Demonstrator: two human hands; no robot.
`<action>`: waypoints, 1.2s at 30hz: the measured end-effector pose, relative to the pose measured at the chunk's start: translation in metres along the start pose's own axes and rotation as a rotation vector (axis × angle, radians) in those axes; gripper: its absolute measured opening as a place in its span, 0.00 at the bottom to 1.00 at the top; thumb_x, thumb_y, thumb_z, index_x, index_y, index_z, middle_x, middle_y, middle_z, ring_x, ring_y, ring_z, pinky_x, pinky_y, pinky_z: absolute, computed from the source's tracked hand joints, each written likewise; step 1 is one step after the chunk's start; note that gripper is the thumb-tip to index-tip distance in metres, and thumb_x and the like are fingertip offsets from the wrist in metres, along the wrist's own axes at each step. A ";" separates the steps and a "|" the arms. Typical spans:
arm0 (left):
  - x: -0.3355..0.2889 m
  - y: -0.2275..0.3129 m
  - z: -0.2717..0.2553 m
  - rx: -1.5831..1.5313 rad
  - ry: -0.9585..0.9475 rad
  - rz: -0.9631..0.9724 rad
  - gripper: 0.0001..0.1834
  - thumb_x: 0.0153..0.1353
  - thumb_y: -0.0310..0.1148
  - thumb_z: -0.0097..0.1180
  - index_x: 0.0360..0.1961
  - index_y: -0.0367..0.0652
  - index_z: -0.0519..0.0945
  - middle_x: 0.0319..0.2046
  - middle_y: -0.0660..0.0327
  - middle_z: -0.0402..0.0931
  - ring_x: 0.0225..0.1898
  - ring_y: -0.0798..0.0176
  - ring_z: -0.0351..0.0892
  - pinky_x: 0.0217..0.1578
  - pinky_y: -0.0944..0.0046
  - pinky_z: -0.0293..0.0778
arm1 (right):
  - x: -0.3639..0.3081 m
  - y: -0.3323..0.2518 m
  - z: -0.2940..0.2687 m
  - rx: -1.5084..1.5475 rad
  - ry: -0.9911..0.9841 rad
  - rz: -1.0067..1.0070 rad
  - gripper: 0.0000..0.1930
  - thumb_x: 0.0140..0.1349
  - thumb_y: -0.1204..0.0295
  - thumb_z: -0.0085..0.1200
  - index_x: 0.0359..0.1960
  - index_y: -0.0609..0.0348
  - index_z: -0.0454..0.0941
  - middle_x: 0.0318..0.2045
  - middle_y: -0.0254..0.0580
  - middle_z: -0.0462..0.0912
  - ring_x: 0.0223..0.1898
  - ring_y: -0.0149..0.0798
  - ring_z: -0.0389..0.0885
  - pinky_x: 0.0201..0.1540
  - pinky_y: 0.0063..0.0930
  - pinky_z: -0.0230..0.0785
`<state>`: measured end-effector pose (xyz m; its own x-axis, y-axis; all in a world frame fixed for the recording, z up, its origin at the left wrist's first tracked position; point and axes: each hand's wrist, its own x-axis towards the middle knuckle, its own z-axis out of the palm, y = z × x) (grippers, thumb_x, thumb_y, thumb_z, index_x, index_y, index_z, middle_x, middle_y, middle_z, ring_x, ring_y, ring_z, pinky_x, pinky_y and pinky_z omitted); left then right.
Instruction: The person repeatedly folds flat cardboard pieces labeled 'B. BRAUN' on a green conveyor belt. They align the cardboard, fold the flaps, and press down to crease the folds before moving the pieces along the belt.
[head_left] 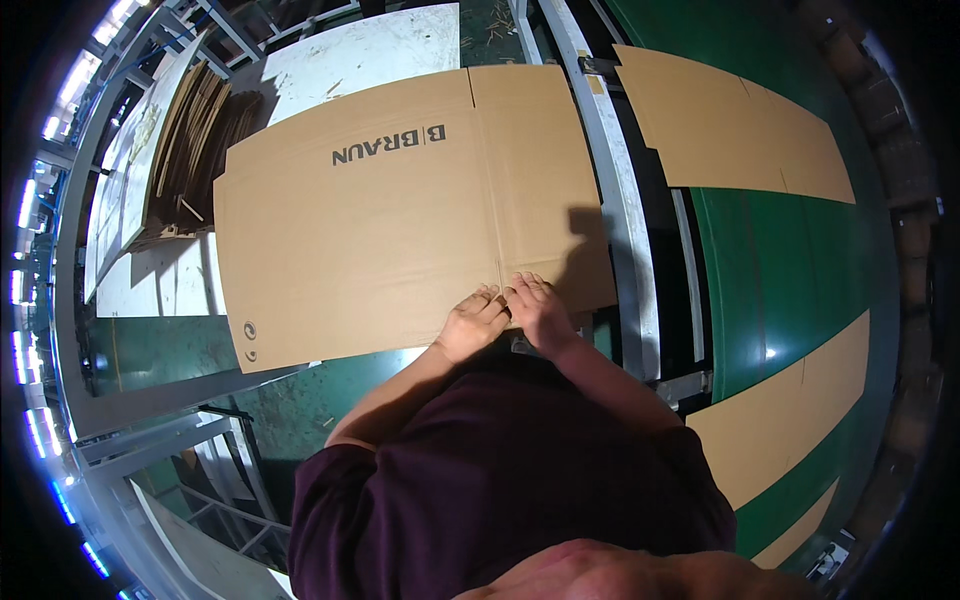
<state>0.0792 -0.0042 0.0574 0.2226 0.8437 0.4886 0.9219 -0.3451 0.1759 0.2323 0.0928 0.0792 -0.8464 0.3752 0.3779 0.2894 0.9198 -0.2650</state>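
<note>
A large flat brown cardboard box blank [350, 235] lies in front of me, with dark printing near its far side and round marks at its near left corner. A crease runs across it, right of the middle, ending in a slot at each edge. At the near end of that crease my left hand [473, 322] grips the edge with curled fingers. Close beside it, my right hand [539, 310] is closed on the same edge, just right of the crease. Both thumbs and whatever lies under the fingers are hidden.
White boards [365, 50] lie beneath and beyond the blank. A stack of cardboard sheets [185, 150] stands at the left. Along the right runs a metal rail [632, 270], then a green conveyor belt [770, 280] carrying more blanks [740, 125]. Metal framing [165, 437] is at lower left.
</note>
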 end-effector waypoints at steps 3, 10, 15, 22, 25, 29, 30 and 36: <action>-0.005 0.002 0.009 0.020 0.094 -0.027 0.08 0.48 0.31 0.62 0.31 0.43 0.80 0.39 0.60 0.79 0.43 0.58 0.80 0.48 0.59 0.78 | 0.000 0.000 0.008 -0.035 -0.029 -0.035 0.14 0.55 0.73 0.50 0.41 0.67 0.76 0.47 0.56 0.77 0.52 0.53 0.75 0.59 0.41 0.66; 0.005 0.007 -0.006 -0.218 0.083 -0.246 0.21 0.43 0.34 0.65 0.40 0.40 0.78 0.45 0.57 0.78 0.42 0.52 0.79 0.43 0.58 0.77 | -0.004 0.004 0.003 0.062 -0.064 -0.026 0.17 0.52 0.74 0.52 0.45 0.67 0.75 0.51 0.54 0.75 0.56 0.53 0.71 0.62 0.40 0.63; 0.005 0.005 -0.002 -0.155 -0.014 -0.214 0.22 0.44 0.34 0.64 0.42 0.39 0.79 0.48 0.55 0.77 0.43 0.53 0.78 0.45 0.58 0.76 | -0.010 0.018 -0.012 0.248 -0.139 -0.030 0.27 0.45 0.73 0.59 0.51 0.64 0.72 0.53 0.51 0.75 0.58 0.53 0.69 0.63 0.41 0.62; 0.010 -0.003 -0.007 -0.080 -0.039 -0.104 0.19 0.47 0.37 0.63 0.42 0.40 0.80 0.47 0.56 0.77 0.42 0.55 0.79 0.44 0.59 0.76 | 0.020 0.150 0.000 0.140 0.310 0.579 0.23 0.59 0.69 0.59 0.55 0.65 0.70 0.49 0.53 0.77 0.53 0.49 0.74 0.55 0.41 0.67; 0.012 -0.013 -0.008 -0.103 -0.068 -0.040 0.19 0.48 0.38 0.62 0.41 0.41 0.80 0.47 0.57 0.76 0.42 0.57 0.78 0.43 0.60 0.76 | 0.043 0.192 0.002 0.704 0.287 0.887 0.29 0.65 0.54 0.52 0.54 0.71 0.72 0.47 0.46 0.80 0.46 0.37 0.77 0.51 0.30 0.68; 0.013 -0.023 -0.009 -0.168 -0.081 0.012 0.19 0.49 0.40 0.62 0.40 0.41 0.80 0.45 0.59 0.75 0.42 0.58 0.75 0.42 0.60 0.74 | 0.074 0.176 -0.031 1.161 0.007 1.247 0.32 0.64 0.46 0.49 0.51 0.69 0.75 0.44 0.44 0.81 0.47 0.36 0.76 0.50 0.30 0.68; 0.014 -0.026 -0.006 -0.193 -0.072 0.011 0.18 0.48 0.39 0.62 0.39 0.41 0.79 0.44 0.58 0.75 0.43 0.58 0.74 0.43 0.60 0.73 | 0.079 0.170 -0.030 1.188 0.041 1.346 0.33 0.64 0.45 0.49 0.49 0.69 0.77 0.43 0.43 0.81 0.46 0.36 0.77 0.50 0.30 0.68; 0.010 -0.027 0.021 -0.356 -0.001 -0.033 0.24 0.40 0.34 0.67 0.42 0.39 0.78 0.43 0.56 0.73 0.44 0.52 0.73 0.46 0.55 0.71 | 0.054 0.177 0.023 0.285 0.143 1.168 0.29 0.65 0.43 0.43 0.39 0.60 0.80 0.34 0.49 0.84 0.39 0.50 0.81 0.43 0.43 0.70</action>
<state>0.0633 0.0217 0.0395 0.1946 0.8570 0.4772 0.7604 -0.4391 0.4785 0.2277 0.2735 0.0321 -0.0787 0.9885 -0.1294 0.7223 -0.0329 -0.6908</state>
